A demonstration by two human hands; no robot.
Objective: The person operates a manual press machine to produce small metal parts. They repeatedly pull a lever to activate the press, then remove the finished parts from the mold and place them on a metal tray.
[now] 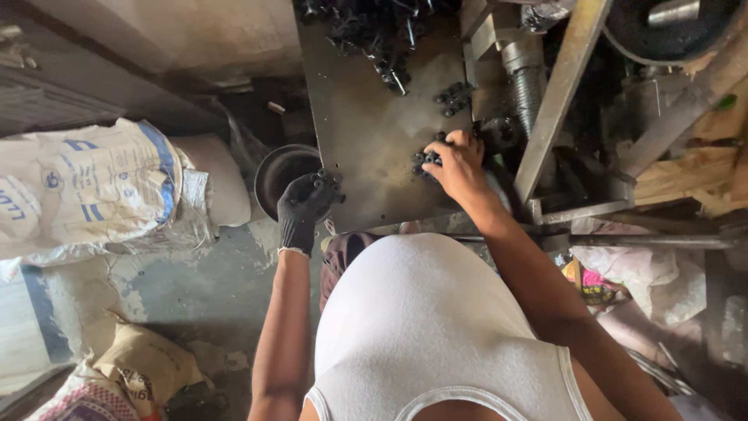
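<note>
Far left of the metal plate (374, 132) lie the white printed sacks (86, 187), stacked on the floor, with a brown sack (144, 362) below them, nearer the person. Closer to the plate, just off its near left corner, sits a dark round bowl (276, 175). Over that bowl's right rim hangs the left hand (305, 204), in a black glove, fingers curled up around a handful of small black ring-shaped parts (327, 183); the grip is loose, a cupped fist rather than a tight one, right at the plate's near left corner. On the plate itself, at its far edge, a heap of black parts (374, 31) spreads out, and a little cluster of rings (453, 97) lies toward its right side. At the plate's near right corner, the bare right hand (460, 168) presses down, fingers bent and gathered over a small group of black rings (425, 160), touching them; whether any are pinched up I cannot tell. Right of the plate stand a ribbed metal cylinder (528, 86) and a slanting steel bar (557, 97).
</note>
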